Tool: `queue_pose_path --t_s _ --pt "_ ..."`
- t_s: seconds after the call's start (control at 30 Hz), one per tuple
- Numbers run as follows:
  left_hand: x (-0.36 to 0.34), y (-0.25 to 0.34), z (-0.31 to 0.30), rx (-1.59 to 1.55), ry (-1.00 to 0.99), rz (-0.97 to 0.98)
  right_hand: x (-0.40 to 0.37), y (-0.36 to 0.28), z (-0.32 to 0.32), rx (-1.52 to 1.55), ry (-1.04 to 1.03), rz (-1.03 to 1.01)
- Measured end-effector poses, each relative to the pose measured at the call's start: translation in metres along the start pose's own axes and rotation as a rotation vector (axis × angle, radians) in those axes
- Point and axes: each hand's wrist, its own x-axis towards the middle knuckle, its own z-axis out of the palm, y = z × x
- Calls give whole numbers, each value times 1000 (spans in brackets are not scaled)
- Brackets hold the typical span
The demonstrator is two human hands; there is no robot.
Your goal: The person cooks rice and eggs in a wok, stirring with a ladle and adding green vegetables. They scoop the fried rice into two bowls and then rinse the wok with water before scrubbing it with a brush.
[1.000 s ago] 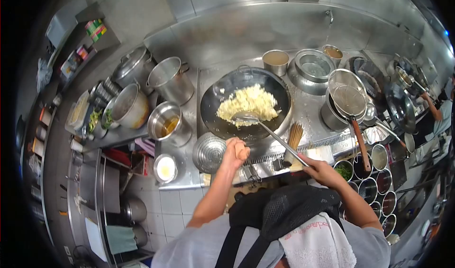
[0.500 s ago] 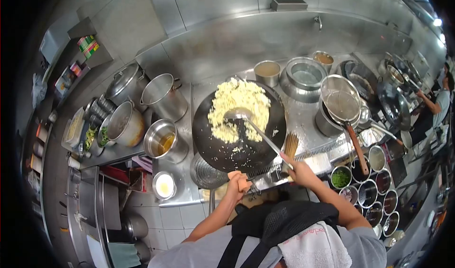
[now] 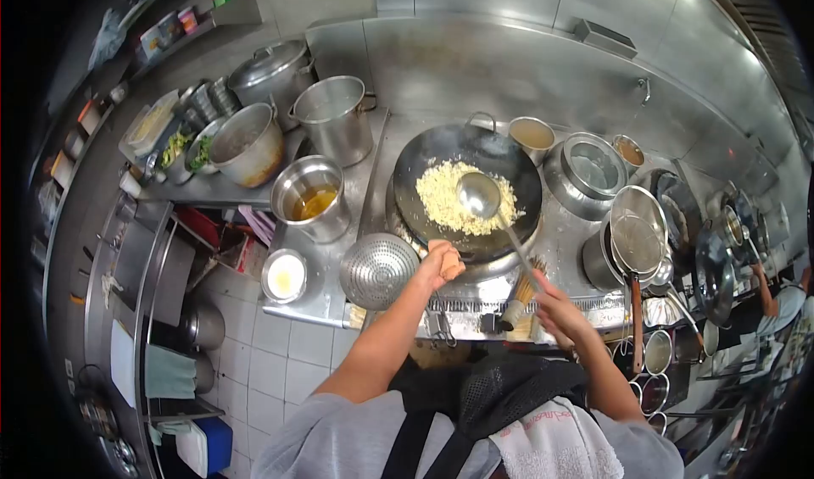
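Note:
My left hand [image 3: 443,265] grips a folded orange cloth [image 3: 452,266] at the near edge of a black wok [image 3: 409,161]; the cloth hides the rim there. Yellow-white fried food, like egg and rice [image 3: 441,197], lies in the wok's middle. My right hand [image 3: 560,311] is closed round the handle of a long metal ladle [image 3: 479,195], whose bowl rests over the food. A perforated strainer [image 3: 379,271] sits left of my left hand. Below the ladle handle is a bamboo brush [image 3: 520,299].
Left of the wok stand a pot with yellow oil [image 3: 312,201], tall pots [image 3: 337,123] and a small white-filled bowl [image 3: 284,276]. To the right are a water pot [image 3: 591,167], a wire strainer [image 3: 638,233] and seasoning tins [image 3: 658,352]. Another person [image 3: 780,299] stands far right.
The view has turned, shifting the scene. The wok has tilted, its far side raised with the loop handle now showing, and the food has gathered lower in it. The ladle's bowl has turned over the food.

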Motion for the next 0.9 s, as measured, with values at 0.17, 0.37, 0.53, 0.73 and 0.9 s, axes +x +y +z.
queue_pose_path --t_s 0.17,0.37,0.53,0.73,0.9 --pt "14 -3 -22 14 -57 -89 83 -23 33 -648 119 -279" --pt "1 5 1 -20 47 -43 43 -53 33 -214 -74 -201" --pt "9 -3 -9 37 26 -49 135 5 12 -698 217 -464" --pt "1 2 -5 -10 11 -62 14 -45 16 -272 85 -243" --pt "11 -2 -16 -19 -33 -88 88 -3 -26 -146 109 -119"
